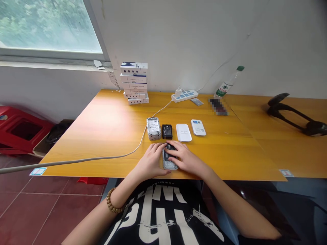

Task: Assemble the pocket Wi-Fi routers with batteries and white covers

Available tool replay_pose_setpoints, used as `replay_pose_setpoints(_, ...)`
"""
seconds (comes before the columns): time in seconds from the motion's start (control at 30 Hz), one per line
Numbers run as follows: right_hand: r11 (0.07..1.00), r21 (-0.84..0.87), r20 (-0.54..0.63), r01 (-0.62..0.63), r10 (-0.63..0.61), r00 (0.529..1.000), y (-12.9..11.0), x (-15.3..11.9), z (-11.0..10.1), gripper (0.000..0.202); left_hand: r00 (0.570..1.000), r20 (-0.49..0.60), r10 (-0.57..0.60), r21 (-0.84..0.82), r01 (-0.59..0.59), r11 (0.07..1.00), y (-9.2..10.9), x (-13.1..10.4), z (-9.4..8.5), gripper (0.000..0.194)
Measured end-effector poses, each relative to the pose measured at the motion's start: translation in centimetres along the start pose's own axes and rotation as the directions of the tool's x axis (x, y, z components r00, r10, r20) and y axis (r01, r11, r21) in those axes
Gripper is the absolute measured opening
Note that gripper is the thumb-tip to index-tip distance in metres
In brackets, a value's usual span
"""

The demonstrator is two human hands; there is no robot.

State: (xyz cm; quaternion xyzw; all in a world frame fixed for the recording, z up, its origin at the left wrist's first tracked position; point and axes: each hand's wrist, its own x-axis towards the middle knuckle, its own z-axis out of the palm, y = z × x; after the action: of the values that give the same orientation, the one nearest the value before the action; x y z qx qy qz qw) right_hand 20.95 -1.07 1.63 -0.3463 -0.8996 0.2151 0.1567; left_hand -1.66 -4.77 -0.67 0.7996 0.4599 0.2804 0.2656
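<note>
Near the table's front edge lies an open pocket Wi-Fi device [170, 165] with a black battery [167, 154] in its upper part. My left hand [152, 159] grips the device from the left, fingers at its top and thumb by its lower edge. From the right, my right hand [187, 158] presses its fingers on the battery; they hide part of it. Just beyond my hands are a stack of similar open devices [153, 126], a pile of black batteries [167, 131], white covers [183, 132] and a white device with a blue-marked label [198, 127].
Several white boxes [134, 81] are stacked by the wall. A power strip [185, 96] trails a white cable [112, 157] across the table's left side. Farther right are a phone [219, 107], a water bottle [227, 84] and a black stand [291, 110].
</note>
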Motion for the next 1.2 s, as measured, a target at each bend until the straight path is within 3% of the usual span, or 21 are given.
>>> replay_pose_setpoints(0.33,0.999,-0.031,0.019,-0.012,0.013,1.0,-0.2,-1.4,1.0,0.043,1.0,0.012,0.005,0.04,-0.005,0.999,0.1,0.1,0.3,0.109)
replay_pose_setpoints(0.87,0.998,-0.024,0.101,-0.055,0.057,0.993,-2.7,-3.4,0.3,0.055,0.991,-0.049,0.121,0.131,-0.114,0.985,-0.6,-0.4,1.0,0.086)
replay_pose_setpoints(0.97,0.999,0.025,0.163,-0.023,0.018,0.986,-1.3,-2.8,-1.9,0.044,0.994,-0.028,0.104,0.114,-0.1,0.988,-0.6,-0.4,0.8,0.086)
replay_pose_setpoints(1.03,0.996,0.01,0.126,-0.089,0.087,0.988,0.6,-1.2,-4.2,0.043,0.997,-0.018,0.08,0.108,-0.078,0.991,-0.7,-0.4,0.6,0.085)
replay_pose_setpoints(1.13,0.96,-0.114,0.035,-0.257,0.263,0.964,4.4,1.9,-7.2,0.073,0.999,-0.005,0.046,0.112,-0.045,0.993,-0.8,-0.4,0.4,0.082)
replay_pose_setpoints(1.2,0.929,-0.137,0.133,-0.344,0.362,0.923,6.7,3.9,-8.3,0.106,1.0,0.018,0.024,0.105,-0.026,0.994,-0.8,-0.4,0.3,0.084)
